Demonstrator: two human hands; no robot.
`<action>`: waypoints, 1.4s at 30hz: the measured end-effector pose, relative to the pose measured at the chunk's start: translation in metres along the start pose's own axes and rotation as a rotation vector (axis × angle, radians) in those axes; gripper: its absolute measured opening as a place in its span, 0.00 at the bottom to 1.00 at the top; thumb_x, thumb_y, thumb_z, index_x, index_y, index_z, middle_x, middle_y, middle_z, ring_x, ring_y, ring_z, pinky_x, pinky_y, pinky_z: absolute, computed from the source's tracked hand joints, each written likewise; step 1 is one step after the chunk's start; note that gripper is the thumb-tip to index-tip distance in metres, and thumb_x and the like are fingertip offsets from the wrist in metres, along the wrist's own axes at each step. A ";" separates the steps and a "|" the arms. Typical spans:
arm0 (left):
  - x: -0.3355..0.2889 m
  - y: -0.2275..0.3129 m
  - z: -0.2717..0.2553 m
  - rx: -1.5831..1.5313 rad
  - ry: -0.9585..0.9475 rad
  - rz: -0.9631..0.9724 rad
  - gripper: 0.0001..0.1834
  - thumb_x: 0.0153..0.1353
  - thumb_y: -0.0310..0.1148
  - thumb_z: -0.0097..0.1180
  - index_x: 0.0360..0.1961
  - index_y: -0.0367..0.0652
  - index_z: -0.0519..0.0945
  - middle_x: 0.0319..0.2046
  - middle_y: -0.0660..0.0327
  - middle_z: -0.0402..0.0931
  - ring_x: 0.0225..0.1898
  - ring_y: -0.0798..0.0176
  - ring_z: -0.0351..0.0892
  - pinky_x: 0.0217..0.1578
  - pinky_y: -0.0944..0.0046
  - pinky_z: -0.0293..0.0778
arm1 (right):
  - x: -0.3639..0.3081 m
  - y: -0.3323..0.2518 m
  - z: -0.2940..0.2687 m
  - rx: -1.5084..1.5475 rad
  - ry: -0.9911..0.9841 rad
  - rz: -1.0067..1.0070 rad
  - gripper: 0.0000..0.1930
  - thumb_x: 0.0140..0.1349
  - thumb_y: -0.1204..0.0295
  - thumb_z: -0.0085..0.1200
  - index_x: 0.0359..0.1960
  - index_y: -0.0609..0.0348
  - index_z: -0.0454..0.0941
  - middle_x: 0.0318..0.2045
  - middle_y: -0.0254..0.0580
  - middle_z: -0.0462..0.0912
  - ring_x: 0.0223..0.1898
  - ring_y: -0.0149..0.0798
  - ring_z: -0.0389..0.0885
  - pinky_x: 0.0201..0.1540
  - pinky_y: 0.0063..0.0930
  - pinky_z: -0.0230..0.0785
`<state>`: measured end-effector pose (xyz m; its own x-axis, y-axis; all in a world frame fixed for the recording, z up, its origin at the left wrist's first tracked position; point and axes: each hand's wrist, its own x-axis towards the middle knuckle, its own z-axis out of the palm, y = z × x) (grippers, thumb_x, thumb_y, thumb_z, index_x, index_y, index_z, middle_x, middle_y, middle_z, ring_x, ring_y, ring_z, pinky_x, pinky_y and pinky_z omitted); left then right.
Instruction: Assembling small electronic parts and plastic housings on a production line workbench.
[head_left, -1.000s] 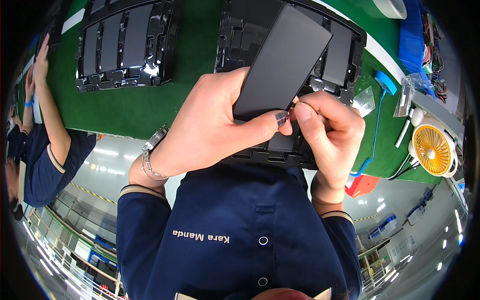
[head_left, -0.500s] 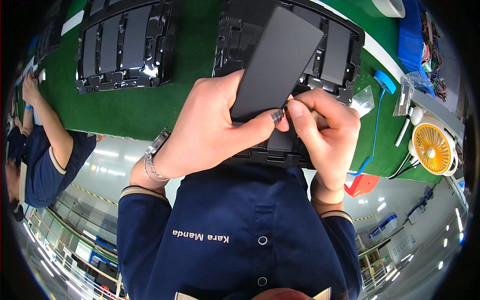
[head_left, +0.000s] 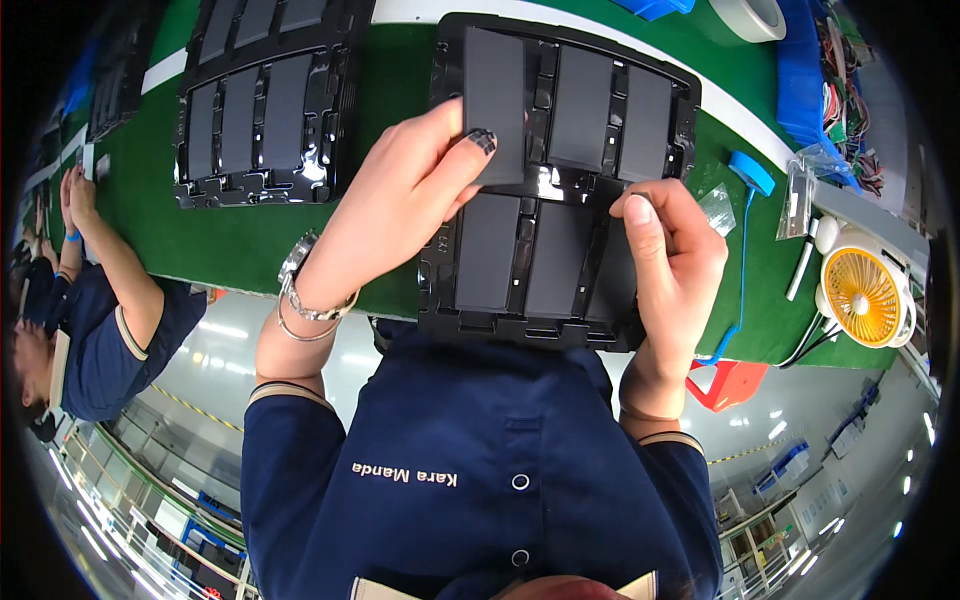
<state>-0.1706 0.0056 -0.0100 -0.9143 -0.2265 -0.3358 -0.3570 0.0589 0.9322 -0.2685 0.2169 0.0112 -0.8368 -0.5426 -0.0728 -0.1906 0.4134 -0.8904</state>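
A dark grey flat rectangular block (head_left: 494, 95) is in my left hand (head_left: 415, 185), gripped by its left side with the thumb on top. It lies over the far-left pocket of a black plastic tray (head_left: 548, 183); whether it rests fully in the pocket I cannot tell. Similar grey blocks (head_left: 580, 105) fill the other visible pockets, in two rows. My right hand (head_left: 675, 260) is above the tray's right side, thumb and forefinger pinched together. Something small and dark may be at those fingertips, but I cannot make it out.
Another stack of black trays (head_left: 262, 190) with grey blocks stands left on the green table. To the right are a blue ring on a coiled cord (head_left: 750, 172), a pen (head_left: 800, 265), a yellow fan (head_left: 860, 283) and a blue bin (head_left: 805, 90). A co-worker's arm (head_left: 125, 260) shows at left.
My left hand has moved the block left and away from me, from a tilted hold above the tray down onto its far-left pocket. My right hand has drawn apart from it, staying pinched.
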 end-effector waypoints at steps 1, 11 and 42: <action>0.005 -0.001 0.002 0.108 0.059 0.059 0.23 0.67 0.30 0.49 0.63 0.39 0.70 0.19 0.68 0.69 0.18 0.76 0.61 0.20 0.70 0.61 | 0.000 0.001 0.000 0.006 -0.004 -0.009 0.08 0.64 0.71 0.60 0.31 0.63 0.79 0.13 0.28 0.69 0.17 0.20 0.60 0.22 0.18 0.56; 0.008 0.002 -0.002 0.846 0.221 0.405 0.34 0.51 0.28 0.66 0.62 0.50 0.73 0.21 0.64 0.66 0.25 0.60 0.68 0.30 0.61 0.70 | -0.004 0.003 -0.007 0.001 -0.023 0.030 0.06 0.64 0.73 0.59 0.32 0.63 0.79 0.12 0.29 0.68 0.17 0.20 0.59 0.22 0.19 0.54; 0.021 -0.008 -0.005 0.937 0.252 0.864 0.19 0.49 0.28 0.69 0.45 0.44 0.83 0.44 0.62 0.83 0.53 0.59 0.80 0.54 0.58 0.75 | -0.010 -0.013 -0.007 -0.060 -0.183 -0.096 0.04 0.62 0.76 0.59 0.32 0.64 0.79 0.19 0.39 0.76 0.17 0.31 0.73 0.22 0.23 0.63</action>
<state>-0.1860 -0.0041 -0.0235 -0.8901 0.0566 0.4522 0.2355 0.9066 0.3501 -0.2615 0.2226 0.0265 -0.7071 -0.7032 -0.0744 -0.2997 0.3933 -0.8692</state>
